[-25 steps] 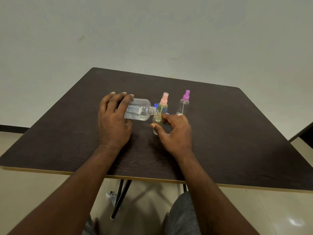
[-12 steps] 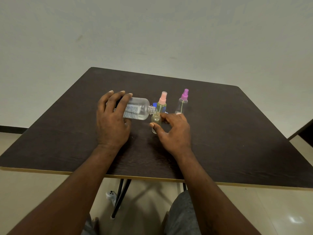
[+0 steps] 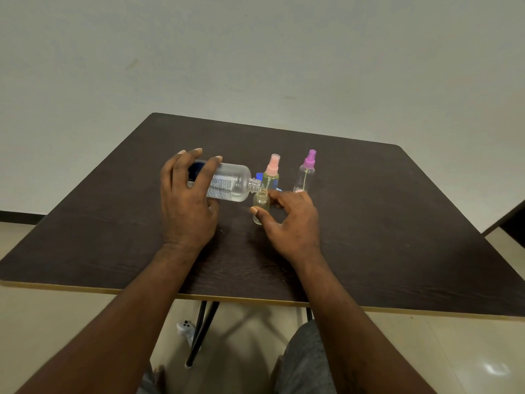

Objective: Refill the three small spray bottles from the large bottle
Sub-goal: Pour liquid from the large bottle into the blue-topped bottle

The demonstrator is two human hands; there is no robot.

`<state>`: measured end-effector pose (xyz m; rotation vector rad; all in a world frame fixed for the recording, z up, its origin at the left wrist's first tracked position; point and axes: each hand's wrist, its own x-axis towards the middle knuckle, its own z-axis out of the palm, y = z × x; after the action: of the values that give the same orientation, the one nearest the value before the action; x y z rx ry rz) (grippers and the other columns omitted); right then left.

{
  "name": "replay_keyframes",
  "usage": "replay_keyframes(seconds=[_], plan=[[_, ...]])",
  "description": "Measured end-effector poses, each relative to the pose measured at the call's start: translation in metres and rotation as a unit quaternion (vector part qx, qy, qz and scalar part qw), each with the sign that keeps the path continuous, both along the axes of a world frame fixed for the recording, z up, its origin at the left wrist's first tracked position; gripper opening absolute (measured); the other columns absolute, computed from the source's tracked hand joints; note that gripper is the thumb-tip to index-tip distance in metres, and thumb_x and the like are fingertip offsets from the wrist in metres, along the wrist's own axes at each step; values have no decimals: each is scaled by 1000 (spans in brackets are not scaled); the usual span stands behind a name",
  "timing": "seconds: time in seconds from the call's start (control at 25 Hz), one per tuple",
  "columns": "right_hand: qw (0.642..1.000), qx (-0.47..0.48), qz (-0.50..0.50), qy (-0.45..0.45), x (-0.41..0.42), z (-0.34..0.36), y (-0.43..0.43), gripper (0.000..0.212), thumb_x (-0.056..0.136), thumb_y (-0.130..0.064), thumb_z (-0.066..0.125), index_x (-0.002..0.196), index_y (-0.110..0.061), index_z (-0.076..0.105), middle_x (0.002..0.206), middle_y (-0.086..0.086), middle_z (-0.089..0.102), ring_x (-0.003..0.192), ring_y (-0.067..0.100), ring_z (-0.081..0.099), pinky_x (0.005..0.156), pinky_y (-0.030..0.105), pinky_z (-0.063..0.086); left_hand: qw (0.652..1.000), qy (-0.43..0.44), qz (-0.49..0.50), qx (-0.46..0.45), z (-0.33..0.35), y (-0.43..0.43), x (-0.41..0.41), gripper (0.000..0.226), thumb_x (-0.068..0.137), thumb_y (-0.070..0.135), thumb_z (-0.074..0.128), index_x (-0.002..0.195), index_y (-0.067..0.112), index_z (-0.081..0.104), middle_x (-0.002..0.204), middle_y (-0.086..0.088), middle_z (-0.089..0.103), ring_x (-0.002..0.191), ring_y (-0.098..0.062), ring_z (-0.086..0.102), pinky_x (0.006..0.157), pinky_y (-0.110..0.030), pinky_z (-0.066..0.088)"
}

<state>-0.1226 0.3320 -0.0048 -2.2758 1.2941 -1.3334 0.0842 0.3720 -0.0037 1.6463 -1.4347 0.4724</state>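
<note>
Three small bottles are grouped near the middle of the dark bench (image 3: 397, 223).

- One open small bottle (image 3: 260, 206): clear, uncapped, faintly greenish. It is stood upright nearest and is pinched between the thumb and fingers of the right hand (image 3: 292, 223).
- One large bottle (image 3: 231, 184): clear plastic with a printed label. It is held tipped almost level by the left hand (image 3: 186, 211), whose fingers are wrapped over its body. Its threaded, uncapped neck is placed just above the open small bottle's mouth.
- One pink-capped spray bottle (image 3: 272, 174): yellowish-green, upright, just beyond the open small bottle.
- One purple-capped spray bottle (image 3: 305, 174): clear, upright, to the right of the pink-capped one.
- One blue item (image 3: 259, 176): partly hidden behind the large bottle's neck.
</note>
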Motion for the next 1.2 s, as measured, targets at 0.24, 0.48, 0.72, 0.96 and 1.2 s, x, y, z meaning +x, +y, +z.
replay_keyframes(seconds=[0.24, 0.48, 0.72, 0.96, 1.2], plan=[[1000, 6, 4, 3, 0, 0, -1, 40, 83, -46, 84, 113, -21, 76, 99, -12, 72, 94, 14, 61, 84, 47, 57, 1000, 0, -3, -1, -1, 0, 0, 77, 78, -1, 81, 148, 22, 55, 157, -10, 39, 148, -35, 30, 111, -55, 47], [1000, 6, 8, 7, 0, 2, 0, 41, 83, -45, 86, 115, -21, 76, 99, -23, 60, 96, 13, 61, 85, 47, 58, 1000, -3, -1, 1, -1, 0, 0, 77, 79, 1, 82, 148, 22, 54, 157, -10, 40, 148, -35, 30, 112, -55, 47], [1000, 11, 10, 9, 0, 1, 0, 42, 83, -47, 84, 116, -21, 76, 101, -19, 64, 97, 13, 61, 86, 47, 58, 1000, -5, 3, -3, -2, -1, 0, 76, 79, 1, 81, 148, 21, 55, 156, -11, 42, 148, -35, 30, 112, -56, 46], [1000, 14, 13, 3, 0, 2, 1, 41, 83, -44, 85, 116, -20, 76, 100, -22, 60, 97, 13, 61, 86, 47, 58, 1000, -12, 6, -11, -1, -2, 0, 76, 80, 1, 81, 148, 22, 55, 156, -10, 42, 148, -34, 30, 113, -54, 46], [1000, 24, 12, 5, 0, 0, -1, 40, 84, -47, 83, 116, -23, 76, 102, -17, 70, 96, 12, 60, 86, 45, 57, 1000, -12, 5, -16, -2, -1, 0, 75, 80, 0, 79, 148, 22, 56, 156, -10, 43, 148, -34, 30, 113, -52, 45]])
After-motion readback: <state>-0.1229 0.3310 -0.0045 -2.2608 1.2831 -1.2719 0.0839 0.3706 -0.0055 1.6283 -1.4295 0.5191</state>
